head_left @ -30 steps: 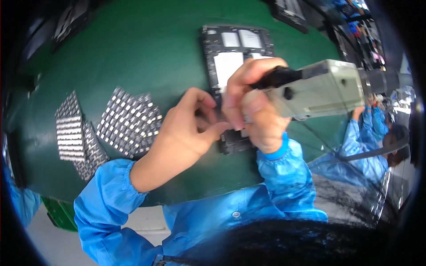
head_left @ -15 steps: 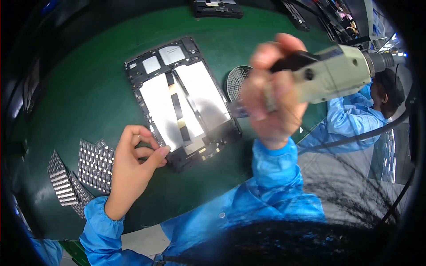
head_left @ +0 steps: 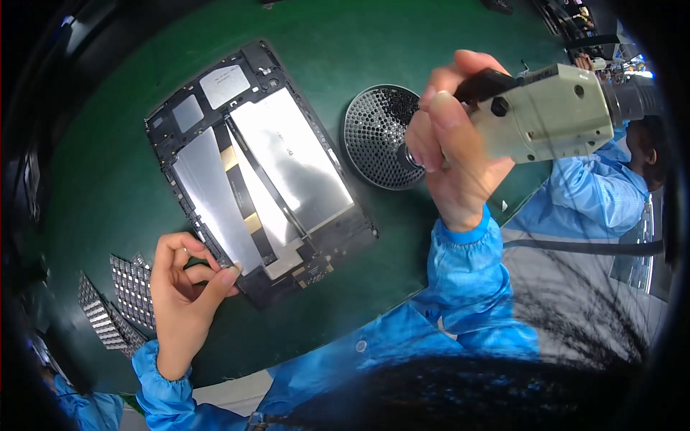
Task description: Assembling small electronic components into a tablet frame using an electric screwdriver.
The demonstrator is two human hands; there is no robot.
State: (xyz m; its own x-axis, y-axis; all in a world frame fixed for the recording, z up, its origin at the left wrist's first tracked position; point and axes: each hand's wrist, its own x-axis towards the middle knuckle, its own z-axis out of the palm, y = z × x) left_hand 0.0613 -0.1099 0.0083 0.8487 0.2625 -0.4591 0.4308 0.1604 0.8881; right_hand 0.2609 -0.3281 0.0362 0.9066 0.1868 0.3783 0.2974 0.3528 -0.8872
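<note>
Dish (head_left: 361, 136) part-blocked by R hand (head_left: 458, 147) gripping pwr tool (head_left: 550, 118); L hand (head_left: 185, 294) pinching tablet (head_left: 262, 169), dark grids (head_left: 132, 291) further L.

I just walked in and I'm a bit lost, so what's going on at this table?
A person in blue has an opened device on the green table, its silver panels showing. The left grip touches its lower left edge. The right grip holds a pale driver beside a round dish full of holes; the driver's front end is partly hidden. Dark sheets lie to the left.
</note>
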